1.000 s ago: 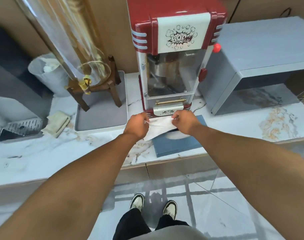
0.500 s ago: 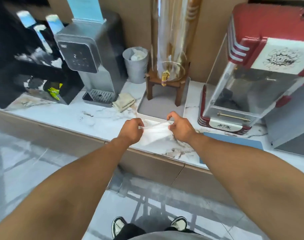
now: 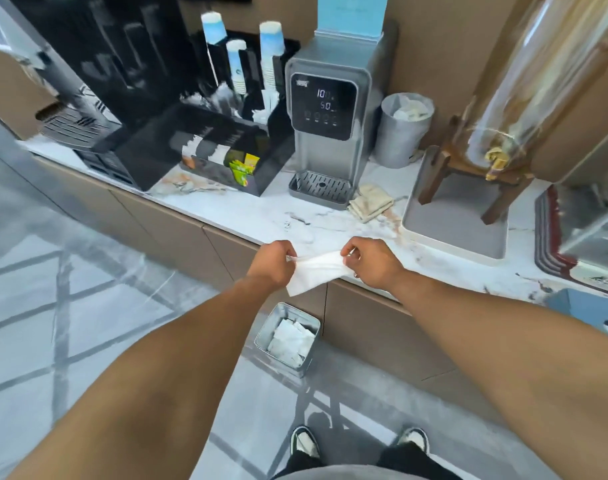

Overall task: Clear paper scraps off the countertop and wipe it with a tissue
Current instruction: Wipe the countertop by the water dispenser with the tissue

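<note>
A white tissue is stretched between my two hands at the front edge of the white marble countertop. My left hand pinches its left end and my right hand pinches its right end; a loose corner hangs down over the edge. On the floor below stands a square metal bin with white paper inside. No paper scraps show on the bare countertop in front of me.
Along the counter stand a black organiser with cups, a grey water dispenser, a folded beige cloth, a round metal bin, a drink dispenser on a wooden stand in a grey tray, and a red popcorn machine.
My view and both hands have shifted left along the counter, from the popcorn machine to the stretch before the water dispenser. The tissue stays held between both hands.
</note>
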A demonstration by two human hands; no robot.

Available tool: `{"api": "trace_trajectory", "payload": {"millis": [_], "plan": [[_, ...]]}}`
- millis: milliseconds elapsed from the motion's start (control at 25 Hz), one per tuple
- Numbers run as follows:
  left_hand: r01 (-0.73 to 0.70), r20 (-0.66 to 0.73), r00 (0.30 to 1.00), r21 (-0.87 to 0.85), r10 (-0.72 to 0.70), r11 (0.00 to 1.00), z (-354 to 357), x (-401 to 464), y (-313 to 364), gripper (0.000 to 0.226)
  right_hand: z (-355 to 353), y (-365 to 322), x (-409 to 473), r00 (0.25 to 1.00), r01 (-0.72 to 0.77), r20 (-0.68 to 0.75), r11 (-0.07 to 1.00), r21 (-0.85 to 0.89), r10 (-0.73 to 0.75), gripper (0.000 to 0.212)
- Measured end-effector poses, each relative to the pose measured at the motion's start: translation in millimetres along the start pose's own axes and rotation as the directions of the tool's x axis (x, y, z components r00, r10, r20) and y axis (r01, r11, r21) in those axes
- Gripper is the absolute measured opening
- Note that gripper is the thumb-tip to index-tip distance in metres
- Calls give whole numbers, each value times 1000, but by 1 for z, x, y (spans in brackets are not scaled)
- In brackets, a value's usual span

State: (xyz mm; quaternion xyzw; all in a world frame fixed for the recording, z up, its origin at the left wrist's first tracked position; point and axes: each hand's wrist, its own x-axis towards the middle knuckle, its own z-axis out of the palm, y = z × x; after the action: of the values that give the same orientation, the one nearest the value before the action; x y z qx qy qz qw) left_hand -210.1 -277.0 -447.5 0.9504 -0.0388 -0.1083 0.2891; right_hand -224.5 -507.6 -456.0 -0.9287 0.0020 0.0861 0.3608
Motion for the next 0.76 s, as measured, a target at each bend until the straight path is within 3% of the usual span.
{"api": "trace_trajectory", "payload": {"millis": [320, 520, 760], "plan": [[60, -28, 998, -88, -62, 994, -19, 66, -33, 17, 20, -22, 72, 997, -73, -22, 996, 48, 74, 6], [106, -23, 994, -19, -106, 994, -27, 129, -34, 17, 31, -9, 134, 995, -31, -88, 993, 117, 42, 8], [137, -59, 989, 24, -136, 990, -28, 212, -33, 19, 37, 1, 196, 987, -108, -106, 984, 145, 124, 7]]}}
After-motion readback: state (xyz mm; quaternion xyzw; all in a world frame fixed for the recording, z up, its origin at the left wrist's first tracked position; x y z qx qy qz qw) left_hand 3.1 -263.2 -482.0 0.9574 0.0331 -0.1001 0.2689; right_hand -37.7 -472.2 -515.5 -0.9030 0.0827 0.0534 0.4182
